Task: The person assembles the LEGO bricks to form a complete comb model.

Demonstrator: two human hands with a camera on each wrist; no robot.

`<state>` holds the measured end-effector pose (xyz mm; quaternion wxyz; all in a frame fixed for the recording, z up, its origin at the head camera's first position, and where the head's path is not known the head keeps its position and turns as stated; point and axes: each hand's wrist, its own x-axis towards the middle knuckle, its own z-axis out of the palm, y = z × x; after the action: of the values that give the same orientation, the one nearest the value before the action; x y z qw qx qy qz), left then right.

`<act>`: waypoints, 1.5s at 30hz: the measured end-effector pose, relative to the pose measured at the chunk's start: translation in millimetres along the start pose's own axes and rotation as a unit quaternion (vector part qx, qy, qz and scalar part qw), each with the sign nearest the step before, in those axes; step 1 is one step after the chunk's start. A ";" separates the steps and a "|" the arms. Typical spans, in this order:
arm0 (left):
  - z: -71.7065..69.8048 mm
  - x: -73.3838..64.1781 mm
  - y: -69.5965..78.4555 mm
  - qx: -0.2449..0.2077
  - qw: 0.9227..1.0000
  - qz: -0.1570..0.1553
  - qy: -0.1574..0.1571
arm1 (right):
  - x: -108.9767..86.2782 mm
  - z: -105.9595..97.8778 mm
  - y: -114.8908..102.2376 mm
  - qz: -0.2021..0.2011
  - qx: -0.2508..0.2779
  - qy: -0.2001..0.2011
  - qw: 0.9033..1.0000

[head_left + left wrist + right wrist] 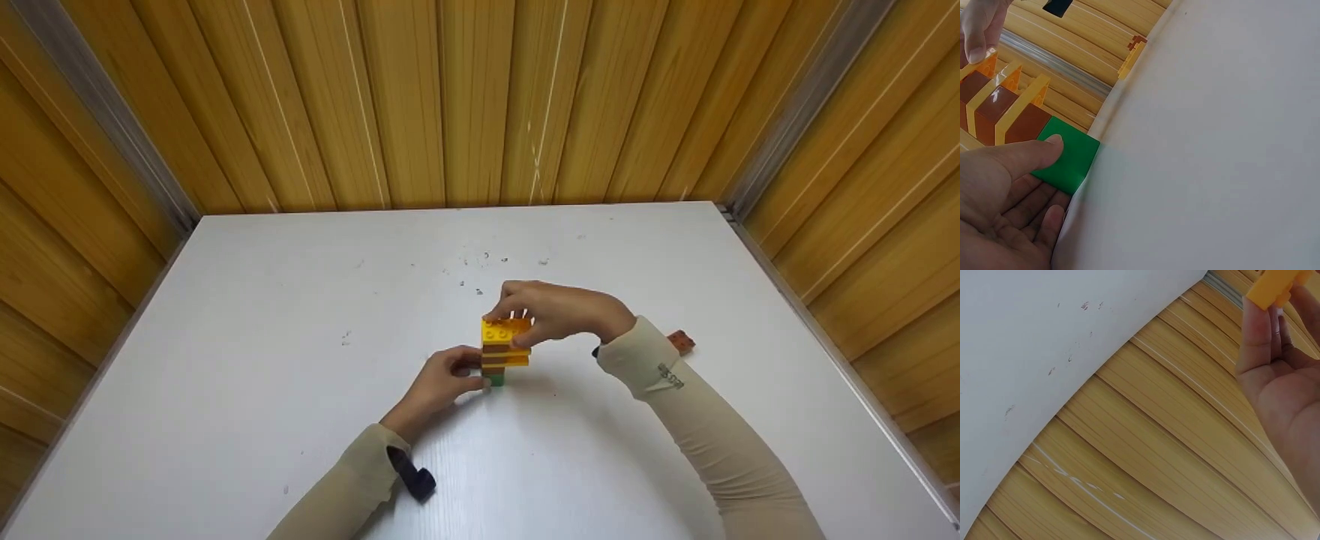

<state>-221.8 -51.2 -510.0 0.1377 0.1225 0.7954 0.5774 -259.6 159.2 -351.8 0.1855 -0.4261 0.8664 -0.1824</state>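
Block tower (pixel 493 349) stands upright, long axis vertical, on table (pixel 262 315). Left hand (pixel 441 380) at its 8 o'clock grips green bottom block (pixel 1072 157); right hand (pixel 566 309), 2 o'clock, pinches yellow top block (pixel 496 332). Both equally near.

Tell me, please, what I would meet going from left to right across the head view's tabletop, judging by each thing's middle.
Left sleeve → left-hand grip → stacked toy-brick tower → right-hand grip → reddish-brown studded toy brick. The right sleeve overlaps that brick, so I leave it unplaced.
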 end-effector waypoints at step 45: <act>0.0 -1.2 2.8 -0.006 1.000 0.012 0.004 | -7.0 1.0 2.9 -0.016 -0.013 0.018 1.000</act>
<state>-220.6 -50.8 -507.2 0.1283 0.1284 0.7907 0.5846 -257.1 166.3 -352.8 0.1617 -0.4387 0.8652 -0.1813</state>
